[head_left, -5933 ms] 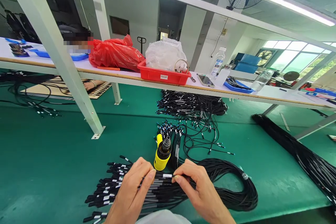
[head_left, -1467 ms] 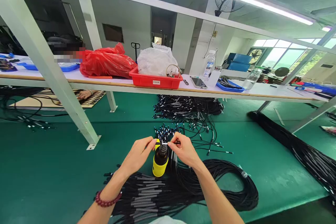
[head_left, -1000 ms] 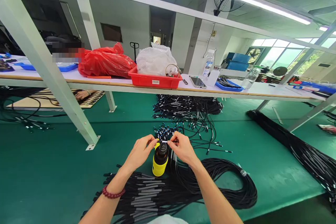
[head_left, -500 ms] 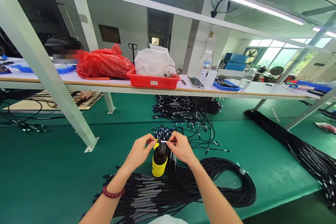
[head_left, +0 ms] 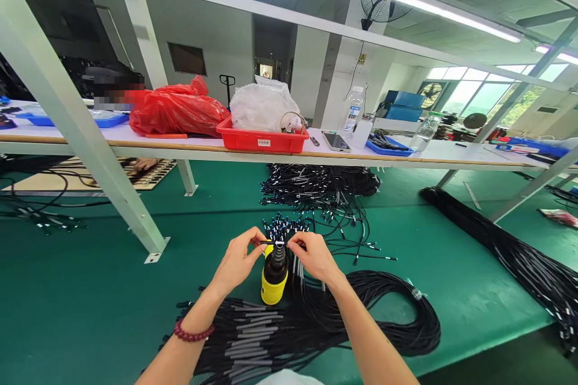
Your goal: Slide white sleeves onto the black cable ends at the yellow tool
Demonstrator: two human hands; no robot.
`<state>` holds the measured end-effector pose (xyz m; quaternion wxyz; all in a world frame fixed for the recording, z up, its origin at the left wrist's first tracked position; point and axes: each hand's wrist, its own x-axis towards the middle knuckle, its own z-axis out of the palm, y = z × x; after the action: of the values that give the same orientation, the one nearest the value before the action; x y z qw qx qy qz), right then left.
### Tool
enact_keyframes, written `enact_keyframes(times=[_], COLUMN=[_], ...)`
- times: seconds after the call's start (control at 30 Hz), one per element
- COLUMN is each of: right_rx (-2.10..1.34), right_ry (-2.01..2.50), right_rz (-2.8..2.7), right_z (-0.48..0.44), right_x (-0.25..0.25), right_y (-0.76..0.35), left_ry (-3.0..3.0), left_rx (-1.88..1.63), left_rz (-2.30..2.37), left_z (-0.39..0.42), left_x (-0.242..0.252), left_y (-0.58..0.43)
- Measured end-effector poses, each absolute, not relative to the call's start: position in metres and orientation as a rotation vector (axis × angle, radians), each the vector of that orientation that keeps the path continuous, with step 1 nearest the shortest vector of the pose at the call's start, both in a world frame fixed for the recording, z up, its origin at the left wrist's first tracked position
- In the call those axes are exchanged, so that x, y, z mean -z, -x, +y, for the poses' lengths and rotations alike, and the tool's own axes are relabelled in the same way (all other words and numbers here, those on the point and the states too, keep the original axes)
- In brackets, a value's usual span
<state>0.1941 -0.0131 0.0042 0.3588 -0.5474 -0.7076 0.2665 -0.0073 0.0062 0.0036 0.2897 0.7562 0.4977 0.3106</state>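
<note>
My left hand (head_left: 239, 257) pinches a thin black cable (head_left: 270, 243) between thumb and fingertips. My right hand (head_left: 315, 256) is closed at the cable's other side, thumb and forefinger together by the end of its white sleeve (head_left: 280, 243). That sleeve lies level between my hands, just over the coiled black nozzle of a yellow-and-black hot air tool (head_left: 274, 290), which stands upright. Right behind it is a bunch of cables with blue and white tips (head_left: 284, 227). A bundle of black cables with grey sleeves (head_left: 253, 331) lies below my forearms.
A coiled cable bundle (head_left: 419, 325) lies at my right, a long one (head_left: 492, 240) farther right. More cables (head_left: 316, 183) are heaped under the raised shelf (head_left: 208, 152). The shelf carries a red tray (head_left: 266, 141) and bottles. A white post (head_left: 112, 180) stands at left.
My right fingers have shifted slightly, and the black cable stretch beside them no longer shows. My left hand and the hot air tool stay nearly in place.
</note>
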Motion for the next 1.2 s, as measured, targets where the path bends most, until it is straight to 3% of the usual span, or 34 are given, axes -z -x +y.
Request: enact_keyframes(times=[1.2], right_rx=[-0.665], right_ry=[1.383], right_rz=[-1.842], right_z=[-0.011], right_x=[0.000], right_y=[-0.199], left_ry=[-2.047], left_rx=[-0.831], left_rz=[1.303], left_z=[0.006], left_x=[-0.007], left_y=[0.009])
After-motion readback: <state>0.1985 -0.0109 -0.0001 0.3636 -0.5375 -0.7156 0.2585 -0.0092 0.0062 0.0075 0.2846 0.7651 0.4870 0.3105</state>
